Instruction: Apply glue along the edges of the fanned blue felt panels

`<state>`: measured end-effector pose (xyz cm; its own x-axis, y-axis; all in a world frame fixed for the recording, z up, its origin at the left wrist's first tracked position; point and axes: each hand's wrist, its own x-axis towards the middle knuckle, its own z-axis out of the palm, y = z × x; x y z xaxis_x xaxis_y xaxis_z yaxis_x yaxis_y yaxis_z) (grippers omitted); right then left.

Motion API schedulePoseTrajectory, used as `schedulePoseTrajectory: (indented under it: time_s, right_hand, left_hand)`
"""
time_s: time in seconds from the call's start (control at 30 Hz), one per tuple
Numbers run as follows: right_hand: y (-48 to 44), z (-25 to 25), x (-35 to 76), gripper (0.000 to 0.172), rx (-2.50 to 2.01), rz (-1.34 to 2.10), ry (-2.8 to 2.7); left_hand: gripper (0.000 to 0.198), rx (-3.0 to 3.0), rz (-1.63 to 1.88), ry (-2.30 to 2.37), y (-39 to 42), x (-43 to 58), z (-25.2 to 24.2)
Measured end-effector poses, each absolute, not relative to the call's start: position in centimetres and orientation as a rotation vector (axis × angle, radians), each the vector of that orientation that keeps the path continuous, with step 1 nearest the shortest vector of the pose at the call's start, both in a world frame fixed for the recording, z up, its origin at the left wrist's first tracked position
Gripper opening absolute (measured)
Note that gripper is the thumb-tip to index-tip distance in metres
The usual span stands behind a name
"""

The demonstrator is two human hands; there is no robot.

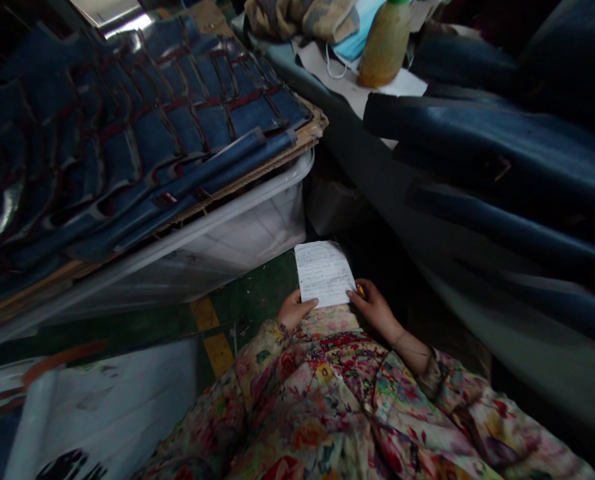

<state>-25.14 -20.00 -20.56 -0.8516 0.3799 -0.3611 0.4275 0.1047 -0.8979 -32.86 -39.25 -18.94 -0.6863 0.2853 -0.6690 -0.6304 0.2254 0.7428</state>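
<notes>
A small white sheet of paper (323,272) with handwritten lines is held low in front of me, over my flowered sleeves. My left hand (294,311) pinches its lower left corner, thumb on top. My right hand (376,308) grips the lower right corner, and a small orange object, perhaps a pen, shows between its fingers. Both hands are closed on the sheet.
A stack of cut blue leather pieces (127,133) lies on cardboard over a clear plastic bin (237,233) at left. Rolled blue leather (502,153) drapes a table at right. A yellowish bottle (384,43) stands at the back. Green floor with a yellow line (212,330) lies below.
</notes>
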Motion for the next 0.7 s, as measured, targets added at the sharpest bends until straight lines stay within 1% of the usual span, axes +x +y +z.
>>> schedulePoseTrajectory:
  time_s: [0.17, 0.2, 0.3, 0.37, 0.43, 0.53, 0.7]
  right_hand:
    - [-19.7, -20.8, -25.2, 0.051, 0.977, -1.946, 2.141]
    - [-19.5, -20.8, -25.2, 0.051, 1.028, -1.951, 2.126]
    - [-18.8, -20.4, -25.3, 0.045, 1.192, -1.994, 2.122]
    - [-18.6, -19.8, -25.4, 0.046, 1.217, -2.073, 2.111]
    - [-19.0, -18.8, -25.6, 0.05, 1.137, -2.161, 2.049]
    - [-20.3, -17.4, -26.1, 0.053, 0.889, -2.191, 1.96]
    - [-22.6, -16.9, -27.3, 0.037, 0.496, -2.231, 1.912]
  left_hand:
    - [0.035, -0.353, 1.576, 1.778, -39.0, -32.6, -18.9]
    - [0.035, -0.358, 1.58, 1.78, -39.0, -32.5, -18.9]
    - [0.035, -0.372, 1.587, 1.784, -39.0, -32.4, -18.8]
    - [0.035, -0.378, 1.59, 1.785, -38.9, -32.4, -18.8]
    - [0.034, -0.385, 1.593, 1.789, -38.9, -32.4, -18.8]
    - [0.032, -0.388, 1.596, 1.792, -38.7, -32.4, -18.7]
    - [0.03, -0.391, 1.593, 1.794, -38.5, -32.4, -18.2]
